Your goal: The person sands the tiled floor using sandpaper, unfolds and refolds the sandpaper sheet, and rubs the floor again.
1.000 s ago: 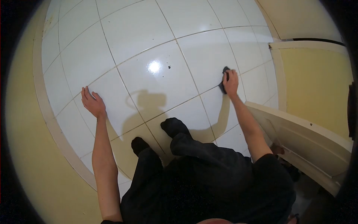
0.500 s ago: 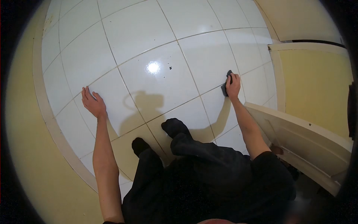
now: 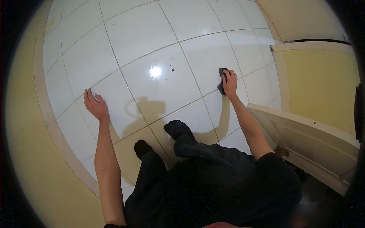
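Note:
My right hand (image 3: 230,83) grips a dark grey cloth (image 3: 221,88) against the white tiled floor (image 3: 148,40), right of centre. Parts of the cloth stick out beyond my fingers and below the palm; the rest is hidden under the hand. On the left side, my left hand (image 3: 95,105) rests on the tiles with its fingers stretched out and holds nothing. Small dark specks (image 3: 172,70) lie on the tile between the two hands, beside a bright light reflection.
My feet in black socks (image 3: 178,129) are on the floor below centre. A cream door (image 3: 304,133) stands at the right, near my right forearm. Yellow walls (image 3: 26,152) with a pale skirting (image 3: 49,117) border the left.
My right hand has slid the cloth a little left and up across the tiles. My left hand has stayed in place.

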`<state>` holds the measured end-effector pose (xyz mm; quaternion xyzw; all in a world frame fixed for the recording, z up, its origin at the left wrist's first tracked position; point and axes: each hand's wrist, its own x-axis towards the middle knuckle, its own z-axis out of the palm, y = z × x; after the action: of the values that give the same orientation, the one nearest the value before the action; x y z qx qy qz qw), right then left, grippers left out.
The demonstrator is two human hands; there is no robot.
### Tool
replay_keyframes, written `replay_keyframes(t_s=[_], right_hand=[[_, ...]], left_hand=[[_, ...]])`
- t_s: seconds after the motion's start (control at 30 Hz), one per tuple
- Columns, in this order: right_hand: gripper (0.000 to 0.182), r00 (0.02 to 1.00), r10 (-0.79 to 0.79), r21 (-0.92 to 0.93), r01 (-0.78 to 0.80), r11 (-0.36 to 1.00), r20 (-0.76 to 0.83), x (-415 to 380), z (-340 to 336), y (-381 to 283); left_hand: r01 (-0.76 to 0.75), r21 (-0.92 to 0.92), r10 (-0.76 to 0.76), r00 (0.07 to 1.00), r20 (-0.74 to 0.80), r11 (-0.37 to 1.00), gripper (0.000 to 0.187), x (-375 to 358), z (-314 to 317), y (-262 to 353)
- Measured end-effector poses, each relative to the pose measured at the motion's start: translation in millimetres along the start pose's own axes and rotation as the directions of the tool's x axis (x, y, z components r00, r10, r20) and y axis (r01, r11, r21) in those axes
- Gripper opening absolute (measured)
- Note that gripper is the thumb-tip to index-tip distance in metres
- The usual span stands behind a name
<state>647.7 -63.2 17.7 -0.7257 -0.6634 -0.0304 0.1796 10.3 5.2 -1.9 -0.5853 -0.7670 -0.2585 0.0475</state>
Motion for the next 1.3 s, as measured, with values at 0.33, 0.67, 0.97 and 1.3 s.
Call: replay_keyframes(t_s=[0.33, 0.67, 0.97, 1.3], right_hand=[[0.027, 0.989, 0.094, -0.224, -0.067, 0.972, 0.111, 33, 12, -8], [0.022, 0.984, 0.147, -0.045, -0.151, 0.987, -0.096, -62, -1, -44], [0.024, 0.712, 0.596, -0.135, -0.676, 0.724, -0.371, -4, 28, 18], [0.025, 0.929, 0.328, -0.098, -0.347, 0.933, -0.172, 15, 25, -15]], left_hand=[[0.010, -0.002, -0.010, 1.000, 0.030, 1.000, 0.045, 0, -5, 5], [0.025, -0.038, -0.023, 0.998, 0.052, 0.999, 0.044, -2, 0, 0], [0.016, -0.006, -0.015, 0.999, 0.033, 1.000, 0.045, 2, -7, 8], [0.052, -0.015, -0.051, 0.997, 0.060, 0.999, 0.044, -1, -1, 1]])
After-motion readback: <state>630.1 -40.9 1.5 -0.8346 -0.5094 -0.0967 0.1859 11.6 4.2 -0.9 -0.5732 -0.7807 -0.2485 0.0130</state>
